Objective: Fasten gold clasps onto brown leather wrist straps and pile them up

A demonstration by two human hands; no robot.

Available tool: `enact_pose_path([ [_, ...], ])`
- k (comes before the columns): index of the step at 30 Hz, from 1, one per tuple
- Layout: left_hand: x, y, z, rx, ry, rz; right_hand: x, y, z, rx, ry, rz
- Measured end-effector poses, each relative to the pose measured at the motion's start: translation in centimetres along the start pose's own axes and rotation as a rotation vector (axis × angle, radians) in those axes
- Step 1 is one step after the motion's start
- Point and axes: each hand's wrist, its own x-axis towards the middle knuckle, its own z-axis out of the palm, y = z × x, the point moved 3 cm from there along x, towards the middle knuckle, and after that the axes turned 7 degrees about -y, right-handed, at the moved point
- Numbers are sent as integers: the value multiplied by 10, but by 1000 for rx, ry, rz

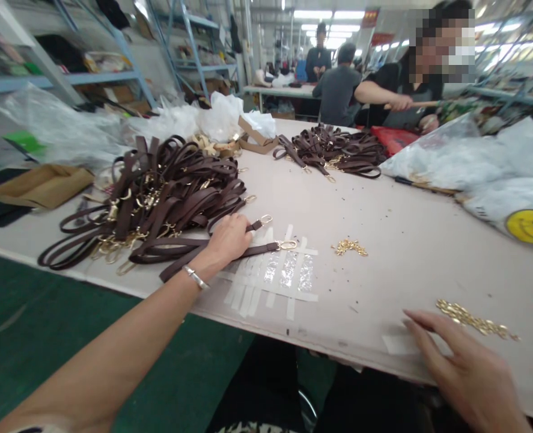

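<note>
1. We log the left grip (228, 240) knuckles-up on the ends of two brown leather straps (266, 246), fingers curled down over them. We cannot tell whether they close around the straps or only press on them. A silver bracelet (195, 278) sits on that wrist.
2. The straps lie flat on the desk (383, 210), just right of the large strap pile (158, 198). Their gold clasps (287, 245) point right and lie over a patch of tape strips (275, 273).
3. The right grip (464, 367) is released, palm down at the near desk edge. Its fingertips lie just beside a gold chain (473, 322).
4. A small heap of gold fittings (350, 246) lies between the two hands.
5. Further out we list a second strap pile (333, 150), white plastic bags (473, 162), a smiley sticker (530, 225) and a cardboard box (41, 183).
6. A co-worker (396, 84) sits at the far side.
</note>
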Motion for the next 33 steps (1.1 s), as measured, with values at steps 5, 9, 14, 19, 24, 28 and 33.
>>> enact_pose_path([
  [5,-5,1,-18,-275,14,-6,98,-40,60,-105,-85,-188],
  [9,-6,2,-41,-912,159,-16,144,-60,94,-308,-227,-244],
  [14,-25,11,-65,-1426,199,-51,156,-64,114,-357,-270,-256],
  [19,-65,39,-41,-1575,-72,-115,161,-54,117,-295,-292,-131],
  [24,-102,67,2,-1692,-230,-203,164,-51,114,-237,-322,-50],
  [28,-120,84,24,-1738,-305,-264,160,-54,110,-208,-317,-91],
  [33,-127,96,36,-1750,-356,-279,141,-50,99,81,-208,-52],
])
